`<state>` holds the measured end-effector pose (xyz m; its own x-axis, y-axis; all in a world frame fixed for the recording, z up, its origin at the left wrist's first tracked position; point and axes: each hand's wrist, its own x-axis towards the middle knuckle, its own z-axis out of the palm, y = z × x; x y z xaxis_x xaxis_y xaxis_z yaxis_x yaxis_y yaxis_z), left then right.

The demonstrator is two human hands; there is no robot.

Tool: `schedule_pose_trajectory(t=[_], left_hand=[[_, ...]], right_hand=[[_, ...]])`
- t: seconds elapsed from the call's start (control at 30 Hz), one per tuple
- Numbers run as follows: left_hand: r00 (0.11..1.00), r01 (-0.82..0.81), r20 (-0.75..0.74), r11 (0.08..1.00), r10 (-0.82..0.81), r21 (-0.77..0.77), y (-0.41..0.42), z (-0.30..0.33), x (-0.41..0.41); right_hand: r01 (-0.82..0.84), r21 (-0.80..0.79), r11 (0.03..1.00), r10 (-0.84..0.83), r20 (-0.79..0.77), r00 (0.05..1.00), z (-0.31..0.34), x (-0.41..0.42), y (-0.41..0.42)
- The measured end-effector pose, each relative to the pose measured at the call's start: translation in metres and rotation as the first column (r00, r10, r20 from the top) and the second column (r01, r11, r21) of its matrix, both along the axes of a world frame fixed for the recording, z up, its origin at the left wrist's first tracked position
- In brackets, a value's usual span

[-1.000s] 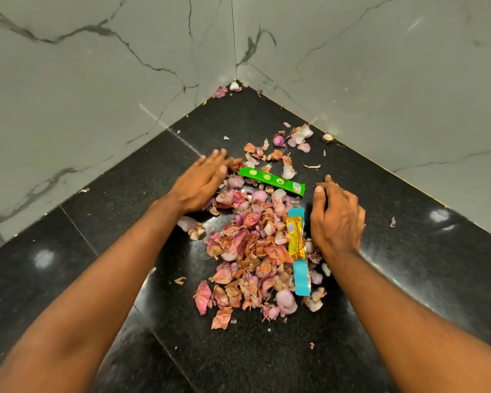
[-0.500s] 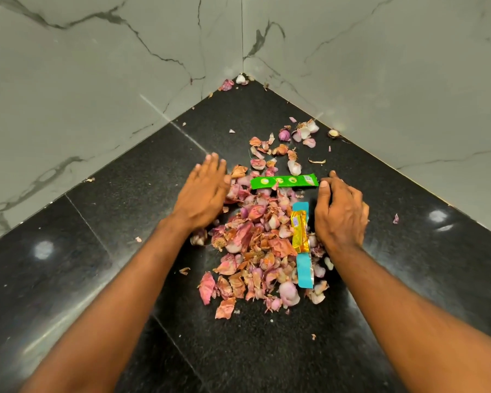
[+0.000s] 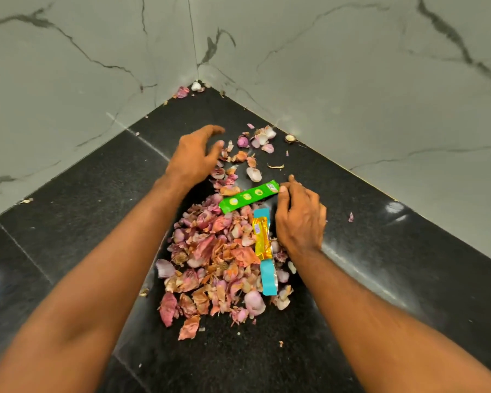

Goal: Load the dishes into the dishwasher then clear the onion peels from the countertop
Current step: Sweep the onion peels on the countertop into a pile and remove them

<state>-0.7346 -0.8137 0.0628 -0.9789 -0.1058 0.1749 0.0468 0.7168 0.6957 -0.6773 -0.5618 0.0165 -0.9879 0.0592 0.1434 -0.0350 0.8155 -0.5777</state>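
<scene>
Now, from the head camera, my only view: my left hand (image 3: 193, 157) has just moved up and away from the heap, reaching toward the back corner. A second ago it lay flat against the left flank of the pile; here it is cupped and released, fingers curled over the loose scatter of pink and tan papery onion peels (image 3: 216, 256) that trails toward the corner, grasping nothing that I can see. My right hand (image 3: 299, 219) has barely shifted. It stays on the right edge of the heap, fingers bent and edge-down on the glossy black stone desk (image 3: 82, 211), its fingertips touching the end of the flat green foil sachet (image 3: 248, 196), which has swung a little since the earlier frames. It closes on nothing; it acts as a wall.

The main heap sits between my forearms, with a gold and blue crinkled wrapper (image 3: 262, 245) lying along its right side. A few stray peels remain in the far corner against the grey-veined marble wall (image 3: 352, 80).

My reading: the dishes part is out of sight, and I'm in the gathering stage, pulling the outliers back before scooping everything off.
</scene>
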Motion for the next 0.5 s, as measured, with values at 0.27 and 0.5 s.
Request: schedule_pose_trajectory(t=[0.27,0.5], left_hand=[[0.943,0.282,0.272,0.897,-0.193,-0.340,0.051,-0.036,-0.036],[0.959,0.251,0.139,0.968,-0.247,-0.010,0.038,0.000,-0.002]], right_hand=[[-0.004,0.001,1.000,0.004,-0.005,1.000,0.000,0.000,0.001],[-0.011,-0.004,1.000,0.011,0.000,1.000,0.000,0.000,0.001]])
